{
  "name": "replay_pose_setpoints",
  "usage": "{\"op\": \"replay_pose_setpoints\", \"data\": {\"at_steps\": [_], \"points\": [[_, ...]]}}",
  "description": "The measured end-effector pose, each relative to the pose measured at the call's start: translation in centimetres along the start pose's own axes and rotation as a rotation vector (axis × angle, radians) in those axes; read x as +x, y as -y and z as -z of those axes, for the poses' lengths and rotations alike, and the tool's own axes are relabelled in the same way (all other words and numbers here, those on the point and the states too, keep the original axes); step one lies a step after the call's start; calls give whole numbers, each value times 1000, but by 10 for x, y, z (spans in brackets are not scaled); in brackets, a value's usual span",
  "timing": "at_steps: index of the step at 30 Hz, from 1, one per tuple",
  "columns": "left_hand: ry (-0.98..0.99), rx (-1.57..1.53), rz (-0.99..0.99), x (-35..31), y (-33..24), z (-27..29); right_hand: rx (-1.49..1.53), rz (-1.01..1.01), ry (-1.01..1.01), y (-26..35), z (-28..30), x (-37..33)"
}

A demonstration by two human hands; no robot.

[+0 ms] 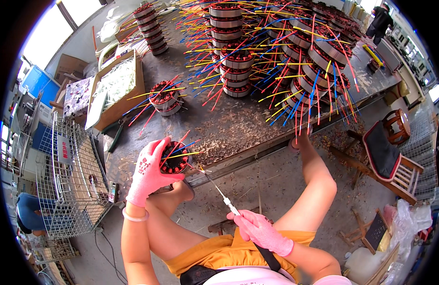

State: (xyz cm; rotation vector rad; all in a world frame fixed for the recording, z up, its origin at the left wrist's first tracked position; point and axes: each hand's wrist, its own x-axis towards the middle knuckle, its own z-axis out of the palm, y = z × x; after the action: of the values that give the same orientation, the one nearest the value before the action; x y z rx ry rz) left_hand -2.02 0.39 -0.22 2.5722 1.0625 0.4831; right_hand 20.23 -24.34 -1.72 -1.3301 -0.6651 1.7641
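My left hand (153,168), in a pink glove, is wrapped around a motor stator (174,164) at the table's near edge. Red copper windings line its ring, and red, blue and yellow lead wires stick out of it. My right hand (262,229), also gloved in pink, is closed on a slender tool (230,205) with a white section and a thin metal shaft. That shaft points up and left toward the stator; its tip is near a wire end by the rim, and contact cannot be made out. Another stator (165,99) with leads stands behind my left hand.
Tall stacks of stators (236,66) crowd the back and right of the table (191,123), their wires jutting out. A cardboard box (119,90) of pale sleeves and pliers (115,137) are at left. Beyond them is a wire cart (74,175); a wooden chair (388,156) stands right.
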Motion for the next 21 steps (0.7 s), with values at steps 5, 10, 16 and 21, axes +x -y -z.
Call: {"op": "replay_pose_setpoints", "data": {"at_steps": [5, 10, 16, 21], "points": [[-5, 2, -9, 0, 0, 0, 18, -12, -28, -2, -1, 1], [-5, -7, -6, 0, -1, 1, 24, -15, -35, 0, -2, 0], [-9, 10, -6, -1, 0, -1, 74, -7, -33, -5, -1, 0], [40, -15, -99, 0, 4, 5, 74, -21, -79, 1, -1, -1]]}}
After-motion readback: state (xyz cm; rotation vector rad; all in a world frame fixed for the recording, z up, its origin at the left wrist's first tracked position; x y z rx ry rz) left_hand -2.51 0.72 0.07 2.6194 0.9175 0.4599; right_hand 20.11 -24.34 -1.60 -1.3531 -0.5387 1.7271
